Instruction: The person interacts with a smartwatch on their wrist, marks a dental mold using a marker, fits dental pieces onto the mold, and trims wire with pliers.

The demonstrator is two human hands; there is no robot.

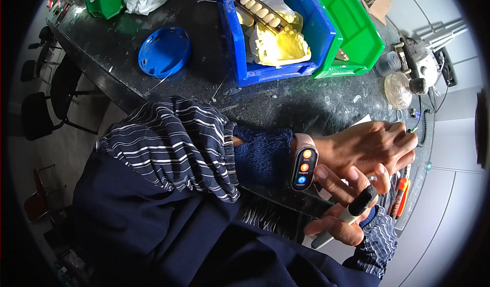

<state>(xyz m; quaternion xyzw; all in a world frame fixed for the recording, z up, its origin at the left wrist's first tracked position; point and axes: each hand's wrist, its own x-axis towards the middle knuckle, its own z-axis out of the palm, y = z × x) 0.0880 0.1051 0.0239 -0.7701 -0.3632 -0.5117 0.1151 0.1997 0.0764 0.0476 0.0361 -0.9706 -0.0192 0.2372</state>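
Observation:
My left forearm lies across the lower middle, wearing a smartwatch with a lit screen and pink band. My left hand has its fingers curled down; what they hold, if anything, is hidden. My right hand is just below it, a fingertip at the watch's edge, holding a pale pen-like tool with a thick black tip. Orange-handled tools lie to the right of my hands.
A blue bin holding yellow casts and a shade guide stands beside a green bin. A blue round lid, another green bin and bench equipment surround them. Chairs stand left of the dark bench.

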